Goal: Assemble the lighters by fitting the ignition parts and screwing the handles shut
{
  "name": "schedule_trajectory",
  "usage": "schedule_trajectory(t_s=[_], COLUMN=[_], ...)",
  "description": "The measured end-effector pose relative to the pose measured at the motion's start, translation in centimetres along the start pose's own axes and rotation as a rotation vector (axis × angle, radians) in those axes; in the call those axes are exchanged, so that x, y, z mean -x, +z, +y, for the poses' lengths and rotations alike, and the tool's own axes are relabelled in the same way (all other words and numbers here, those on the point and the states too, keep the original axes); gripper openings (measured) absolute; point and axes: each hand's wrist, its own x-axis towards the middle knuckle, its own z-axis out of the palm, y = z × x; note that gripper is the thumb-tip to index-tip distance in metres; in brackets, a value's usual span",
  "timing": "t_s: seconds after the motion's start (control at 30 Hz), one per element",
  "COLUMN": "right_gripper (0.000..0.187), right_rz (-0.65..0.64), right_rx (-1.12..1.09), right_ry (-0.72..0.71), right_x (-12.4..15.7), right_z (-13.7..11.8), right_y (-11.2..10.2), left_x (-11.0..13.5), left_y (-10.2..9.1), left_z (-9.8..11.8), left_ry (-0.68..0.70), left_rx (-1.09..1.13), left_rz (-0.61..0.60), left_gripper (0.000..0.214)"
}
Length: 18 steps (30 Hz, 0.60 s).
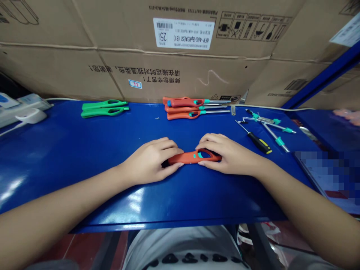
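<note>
An orange lighter body (189,157) with a teal trigger lies flat on the blue table (70,150) in front of me. My left hand (150,161) grips its left end, fingers curled over it. Around the right end, by the trigger opening, my right hand (225,155) is closed. Both hands press the piece against the tabletop.
Three orange lighters with metal tubes (194,107) lie stacked at the back centre. Two green lighter bodies (104,108) rest at the back left. A black-and-yellow screwdriver (257,140) and loose metal tubes with teal ends (274,129) lie on the right. Cardboard boxes (168,48) wall the rear.
</note>
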Motion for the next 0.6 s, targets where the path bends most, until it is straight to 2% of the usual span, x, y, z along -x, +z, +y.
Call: schedule_trajectory(t_s=[0.33,0.6], right_gripper=[0.028,0.03], right_rz=[-0.018,0.007], right_rx=[-0.017,-0.123], right_ry=[0.008,0.033], right_x=[0.01,0.05], right_z=[0.11,-0.06], right_y=[0.17,0.24], left_x=[0.05,-0.02], left_y=[0.23,0.34], left_z=[-0.08,0.22], left_ry=[-0.017,-0.125], left_rx=[0.02,0.103], left_rz=[0.001,0.005], left_gripper=[0.024,0.023])
